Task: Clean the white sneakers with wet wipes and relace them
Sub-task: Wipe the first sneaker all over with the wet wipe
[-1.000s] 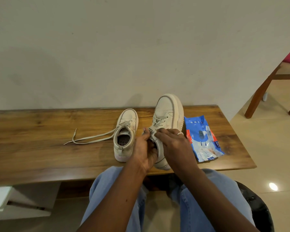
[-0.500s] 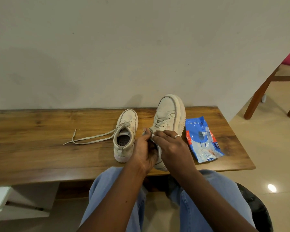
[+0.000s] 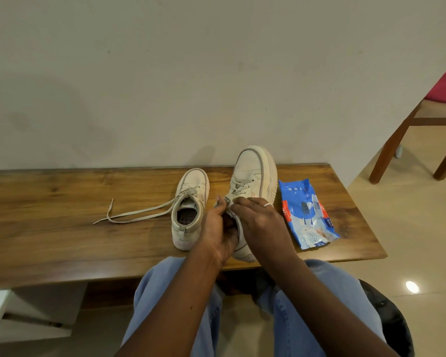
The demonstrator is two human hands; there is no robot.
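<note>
jeans [image 3: 165, 305]: nearest thing in view, my knees are tucked under the near edge of the table [image 3: 49, 215]
left hand [image 3: 216, 228]: fingers curled, pinching at the top of the lace [image 3: 238, 188] by the tongue. It's too small to tell if that's the lace tip or a loop.
right hand [image 3: 262, 222]: fingertips pinched on the same spot from the right, and it's touching the left hand
how I'd do it: looks like I'm working the top eyelets. I'd go one crossing at a time with short pulls and keep the shoe braced so it doesn't roll.
right sneaker [image 3: 252, 166]: near-right of the table's middle, under both hands. It's tipped heel-down with the toe up toward the far wall. Off-white, chunky ribbed sole, greyish scuffing on the toe seam, lower lacing crossed.
left sneaker [image 3: 191, 181]: just left of it, flat on the table, opening facing up and a pinkish smudge on the side
loose laces [image 3: 139, 213]: trail off left from that shoe
wipes pack [image 3: 307, 210]: blue, lying flat just right of the tipped shoe. It looks shut, so my guess is the cleaning hasn't started.
</note>
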